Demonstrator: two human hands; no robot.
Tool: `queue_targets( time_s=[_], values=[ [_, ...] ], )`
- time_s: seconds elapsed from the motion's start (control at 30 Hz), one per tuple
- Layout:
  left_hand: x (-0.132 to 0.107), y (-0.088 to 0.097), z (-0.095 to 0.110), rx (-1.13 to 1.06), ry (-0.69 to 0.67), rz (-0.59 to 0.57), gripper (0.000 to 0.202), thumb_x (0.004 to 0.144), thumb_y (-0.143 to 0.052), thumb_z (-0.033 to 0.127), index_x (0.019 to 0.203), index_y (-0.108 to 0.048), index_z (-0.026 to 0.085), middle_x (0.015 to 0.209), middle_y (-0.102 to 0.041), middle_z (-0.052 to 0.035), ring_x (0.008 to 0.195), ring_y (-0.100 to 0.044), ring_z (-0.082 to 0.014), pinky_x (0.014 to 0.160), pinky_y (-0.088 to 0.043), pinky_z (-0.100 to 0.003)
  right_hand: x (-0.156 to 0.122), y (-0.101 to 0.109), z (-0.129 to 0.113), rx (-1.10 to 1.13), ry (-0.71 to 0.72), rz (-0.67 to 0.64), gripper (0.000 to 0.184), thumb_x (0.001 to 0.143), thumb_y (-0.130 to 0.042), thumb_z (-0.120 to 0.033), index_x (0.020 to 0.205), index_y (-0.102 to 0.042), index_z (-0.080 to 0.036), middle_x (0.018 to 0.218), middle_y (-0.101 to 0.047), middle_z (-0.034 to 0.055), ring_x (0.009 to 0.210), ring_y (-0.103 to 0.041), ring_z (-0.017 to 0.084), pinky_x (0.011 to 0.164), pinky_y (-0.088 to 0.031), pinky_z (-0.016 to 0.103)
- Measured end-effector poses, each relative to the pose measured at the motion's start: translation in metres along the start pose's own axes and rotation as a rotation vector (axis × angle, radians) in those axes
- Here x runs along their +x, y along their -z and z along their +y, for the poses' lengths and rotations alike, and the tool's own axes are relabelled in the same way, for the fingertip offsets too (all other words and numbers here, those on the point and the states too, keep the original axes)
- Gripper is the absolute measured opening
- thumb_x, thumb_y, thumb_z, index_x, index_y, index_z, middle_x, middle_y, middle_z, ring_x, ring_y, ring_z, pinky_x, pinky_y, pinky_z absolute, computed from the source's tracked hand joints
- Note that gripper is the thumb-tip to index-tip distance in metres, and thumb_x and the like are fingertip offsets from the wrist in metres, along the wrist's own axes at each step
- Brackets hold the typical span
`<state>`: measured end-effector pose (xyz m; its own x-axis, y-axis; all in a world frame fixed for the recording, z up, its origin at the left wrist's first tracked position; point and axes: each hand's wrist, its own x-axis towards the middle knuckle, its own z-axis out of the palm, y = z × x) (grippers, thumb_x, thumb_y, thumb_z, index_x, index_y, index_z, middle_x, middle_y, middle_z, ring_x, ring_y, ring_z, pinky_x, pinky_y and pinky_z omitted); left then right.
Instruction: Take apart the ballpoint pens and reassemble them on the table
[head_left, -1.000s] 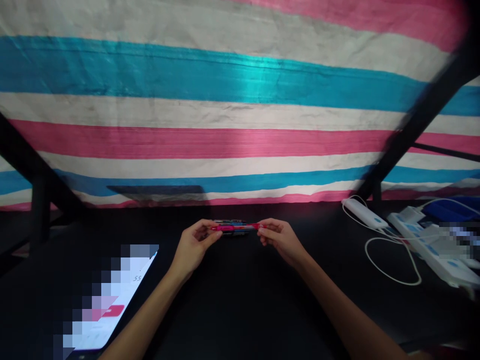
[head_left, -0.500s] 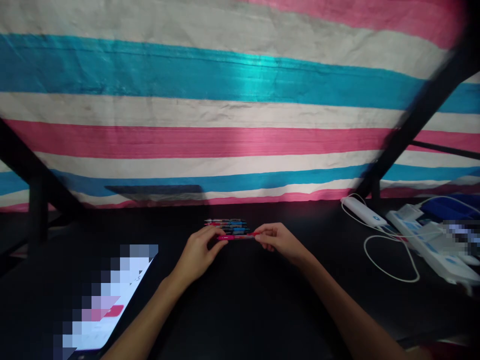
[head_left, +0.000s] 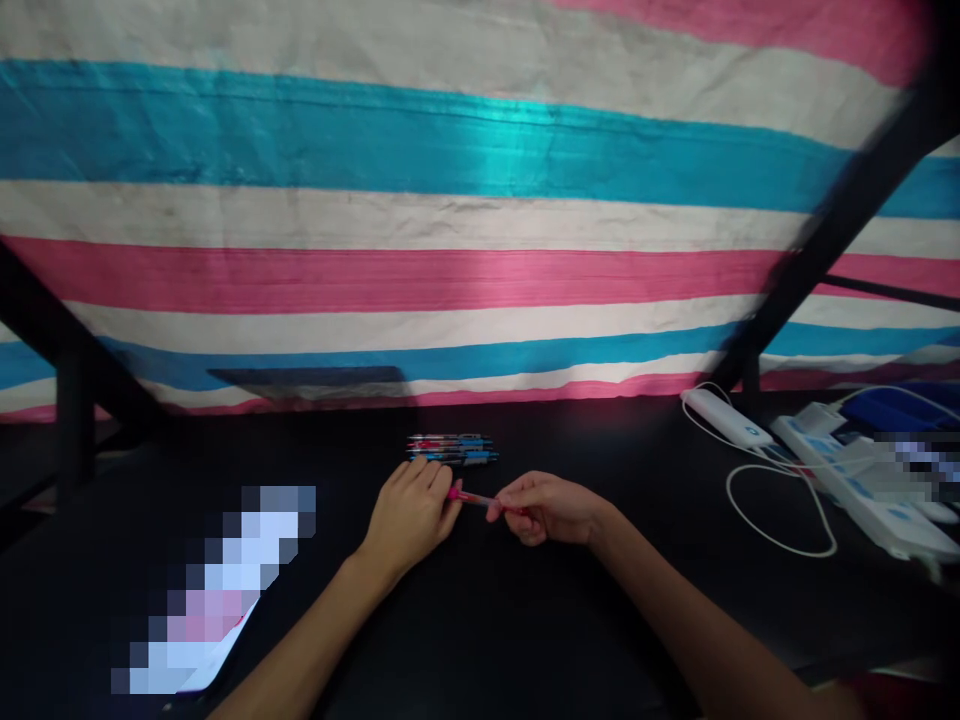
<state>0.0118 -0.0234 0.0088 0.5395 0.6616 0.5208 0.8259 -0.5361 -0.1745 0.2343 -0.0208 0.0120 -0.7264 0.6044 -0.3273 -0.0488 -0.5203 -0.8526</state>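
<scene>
A pink-red pen (head_left: pixel 474 498) spans the gap between my two hands, a little above or on the black table. My left hand (head_left: pixel 411 508) is closed around its pink end, back of the hand upward. At the other end, my right hand (head_left: pixel 551 507) pinches the pen between thumb and fingers, with the remaining fingers curled. Just beyond my left fingers, several pens (head_left: pixel 450 448) lie side by side on the table, pointing left to right; dark, red and blue parts show on them.
A lit tablet or phone screen (head_left: pixel 225 640), partly blurred, lies at the left. To the right are a white power strip (head_left: pixel 862 490), a white device (head_left: pixel 724 418) and a looped white cable (head_left: pixel 832 530). Behind the black table (head_left: pixel 480 640) hangs a striped sheet (head_left: pixel 450 280) between dark frame bars.
Both hands have drawn slightly nearer with the pink-red pen, away from the row of pens. The pen is now tilted, its right end lower, and my left hand has rolled over it.
</scene>
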Motion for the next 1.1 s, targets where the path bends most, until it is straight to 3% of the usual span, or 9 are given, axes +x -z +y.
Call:
queue_targets(
  time_s=[0.1,0.17,0.33,0.47,0.7,0.8,0.87,0.93,1.1],
  values=[
    [-0.003,-0.005,-0.001,0.032,0.02,0.08,0.036,0.09,-0.045,0.026,0.058,-0.058,0.017,0.052,-0.057,-0.0039,0.056,-0.054,-0.0188,0.058,-0.032,-0.032,0.0,-0.005,0.001,-0.027,0.016,0.007,0.025,0.078,-0.066,-0.031,0.085,-0.069,-0.008,0.049,-0.043,-0.0051,0.043,-0.03,0.003,0.044,-0.018,0.019],
    [-0.005,-0.007,-0.001,0.046,0.064,0.059,0.039,0.09,-0.043,0.027,0.056,-0.059,0.017,0.05,-0.058,-0.0051,0.052,-0.055,-0.0186,0.056,-0.031,-0.031,0.0,-0.009,0.001,-0.138,0.07,0.088,0.025,0.079,-0.066,-0.033,0.084,-0.069,-0.009,0.051,-0.045,-0.0039,0.043,-0.031,0.004,0.044,-0.019,0.02],
    [-0.004,-0.008,0.004,0.028,0.218,-0.179,0.043,0.092,-0.036,0.03,0.064,-0.066,0.017,0.059,-0.065,-0.0098,0.056,-0.061,-0.0229,0.052,-0.028,-0.03,-0.002,-0.014,-0.001,-0.736,0.357,0.293,0.021,0.084,-0.06,-0.03,0.081,-0.071,-0.013,0.057,-0.055,-0.0011,0.051,-0.043,0.008,0.049,-0.029,0.022],
    [-0.003,-0.006,0.001,-0.095,0.301,-0.351,0.04,0.091,-0.035,0.033,0.07,-0.065,0.019,0.067,-0.069,-0.0096,0.059,-0.063,-0.0248,0.052,-0.026,-0.029,0.004,-0.008,0.003,-1.178,0.72,0.452,0.019,0.086,-0.06,-0.023,0.1,-0.072,-0.019,0.078,-0.068,0.0041,0.072,-0.057,0.016,0.067,-0.042,0.028],
    [-0.002,-0.006,-0.006,-0.449,0.293,-0.372,0.031,0.087,-0.043,0.029,0.058,-0.051,0.02,0.056,-0.058,-0.0013,0.054,-0.055,-0.0163,0.053,-0.028,-0.026,0.008,-0.006,0.005,-1.295,1.077,0.582,0.021,0.088,-0.056,-0.017,0.1,-0.072,-0.024,0.091,-0.071,0.0044,0.078,-0.058,0.016,0.069,-0.047,0.027],
    [-0.001,-0.005,-0.005,-0.591,0.315,-0.286,0.025,0.087,-0.045,0.031,0.066,-0.053,0.02,0.057,-0.056,0.001,0.055,-0.053,-0.0152,0.054,-0.031,-0.025,0.006,-0.007,0.002,-1.261,1.047,0.599,0.02,0.088,-0.056,-0.016,0.098,-0.072,-0.023,0.09,-0.07,0.0047,0.079,-0.059,0.015,0.07,-0.047,0.027],
    [0.0,-0.004,-0.007,-0.726,0.355,-0.162,0.014,0.086,-0.051,0.033,0.086,-0.056,0.021,0.07,-0.06,0.0005,0.062,-0.056,-0.0157,0.058,-0.036,-0.025,0.005,-0.006,0.001,-1.156,0.932,0.649,0.019,0.085,-0.059,-0.017,0.098,-0.072,-0.022,0.085,-0.069,0.0045,0.072,-0.059,0.014,0.063,-0.046,0.026],
    [0.001,-0.002,-0.011,-0.891,0.399,-0.051,0.021,0.085,-0.054,0.034,0.101,-0.054,0.021,0.084,-0.062,-0.0016,0.071,-0.058,-0.0159,0.064,-0.041,-0.026,0.006,-0.002,0.001,-0.989,0.804,0.711,0.018,0.081,-0.064,-0.02,0.098,-0.072,-0.021,0.082,-0.068,0.004,0.066,-0.058,0.013,0.057,-0.045,0.025],
    [0.006,0.002,-0.019,-1.261,0.55,0.081,0.017,0.081,-0.062,0.032,0.093,-0.059,0.019,0.09,-0.064,-0.0032,0.082,-0.06,-0.0169,0.075,-0.045,-0.028,0.008,0.001,-0.002,-0.435,0.574,0.617,0.025,0.078,-0.066,-0.035,0.094,-0.069,-0.016,0.074,-0.065,0.0043,0.059,-0.057,0.013,0.049,-0.044,0.024]
  ],
)
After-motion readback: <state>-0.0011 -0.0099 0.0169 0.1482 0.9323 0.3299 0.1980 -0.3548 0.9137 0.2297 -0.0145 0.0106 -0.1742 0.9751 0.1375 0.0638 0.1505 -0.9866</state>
